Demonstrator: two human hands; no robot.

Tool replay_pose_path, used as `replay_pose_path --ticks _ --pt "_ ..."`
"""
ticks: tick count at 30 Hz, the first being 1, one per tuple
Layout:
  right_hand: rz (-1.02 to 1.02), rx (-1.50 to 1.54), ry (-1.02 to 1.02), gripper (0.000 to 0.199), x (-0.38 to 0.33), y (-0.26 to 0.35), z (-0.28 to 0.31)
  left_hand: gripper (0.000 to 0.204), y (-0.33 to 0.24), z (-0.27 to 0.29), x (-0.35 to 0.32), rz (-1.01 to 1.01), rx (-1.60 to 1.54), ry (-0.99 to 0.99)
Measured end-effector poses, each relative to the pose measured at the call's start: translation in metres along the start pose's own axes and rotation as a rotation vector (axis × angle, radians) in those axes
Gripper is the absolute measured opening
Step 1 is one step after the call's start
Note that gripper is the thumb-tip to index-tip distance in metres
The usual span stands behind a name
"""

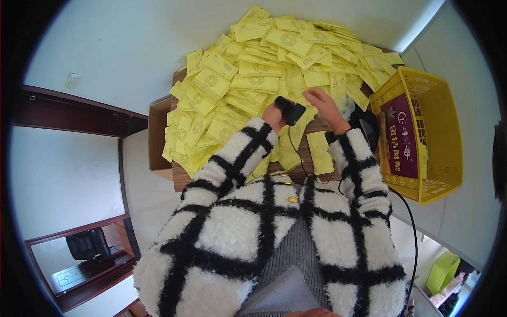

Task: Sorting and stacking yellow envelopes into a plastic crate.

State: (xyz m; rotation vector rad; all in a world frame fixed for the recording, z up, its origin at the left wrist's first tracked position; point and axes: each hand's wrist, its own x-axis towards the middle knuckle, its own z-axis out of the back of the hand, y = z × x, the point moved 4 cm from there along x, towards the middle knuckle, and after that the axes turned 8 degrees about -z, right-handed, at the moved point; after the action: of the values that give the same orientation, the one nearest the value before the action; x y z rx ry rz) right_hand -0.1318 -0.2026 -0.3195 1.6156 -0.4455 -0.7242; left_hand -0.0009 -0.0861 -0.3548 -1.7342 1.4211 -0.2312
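A big heap of flat yellow printed packets (259,68) covers the wooden table in front of me. My left hand (272,117) is over the middle of the heap. A small black device (292,112) with a thin cable sits at that hand and hides its fingers; I cannot tell whether it is gripped or strapped on. Just to the right, my right hand (325,108) is raised over the packets, fingers curled and drawn together. What they hold, if anything, does not show. One single packet (319,152) lies on the bare wood below my right hand.
A yellow plastic crate (443,142) with a purple label stands tilted at the right. Left of the table is a cardboard box (158,134). A black cable (414,238) hangs by my right arm. Clear plastic and a dark object (369,127) lie beside my right wrist.
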Motion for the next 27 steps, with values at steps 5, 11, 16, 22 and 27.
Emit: replay_pose_path --ticks 5,11,16,22,27 --pt "-0.06 -0.186 -0.032 0.025 -0.009 -0.068 0.022 0.029 0.009 -0.002 0.003 0.105 -0.155 -0.062" --pt "0.166 -0.209 0.023 0.041 -0.036 -0.037 -0.025 0.036 0.026 0.01 -0.001 0.426 -0.347 0.033" --pt "0.252 -0.268 0.03 0.045 -0.043 -0.029 -0.028 0.04 0.017 0.012 -0.008 0.38 0.085 0.079" --pt "0.319 -0.303 0.015 0.049 -0.048 -0.001 -0.034 0.044 0.005 -0.024 -0.03 0.456 -0.091 0.163" --pt "0.366 -0.406 0.076 0.04 -0.051 0.02 -0.038 0.039 0.009 -0.003 -0.015 0.314 0.106 0.129"
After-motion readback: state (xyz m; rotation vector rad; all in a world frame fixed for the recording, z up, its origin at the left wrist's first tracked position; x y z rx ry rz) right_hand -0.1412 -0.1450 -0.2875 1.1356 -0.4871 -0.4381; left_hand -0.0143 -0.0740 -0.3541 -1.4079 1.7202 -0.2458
